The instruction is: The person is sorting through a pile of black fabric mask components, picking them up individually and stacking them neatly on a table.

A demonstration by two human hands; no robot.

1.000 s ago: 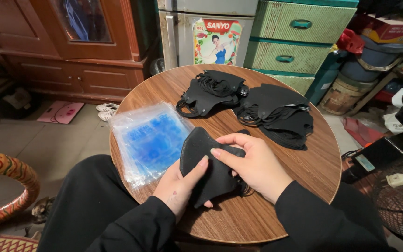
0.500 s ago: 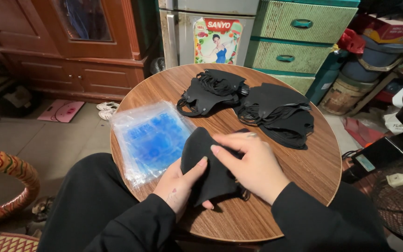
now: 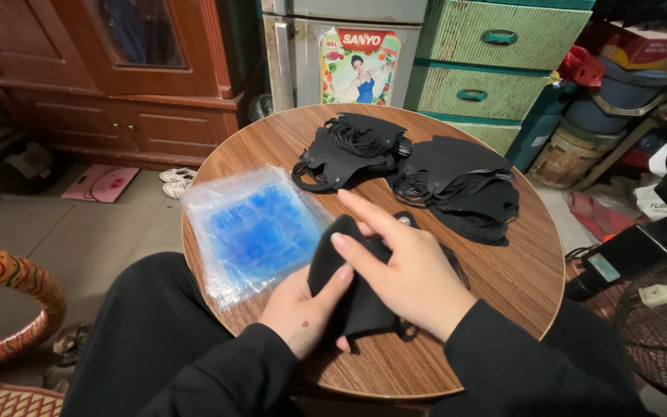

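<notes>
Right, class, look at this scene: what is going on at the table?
A seated person holds a black fabric face mask over a round wooden table. The left hand supports it from below; the right hand lies flat on top. A stack of clear plastic bags with blue print sits to the left, and two piles of black masks lie farther back.
</notes>
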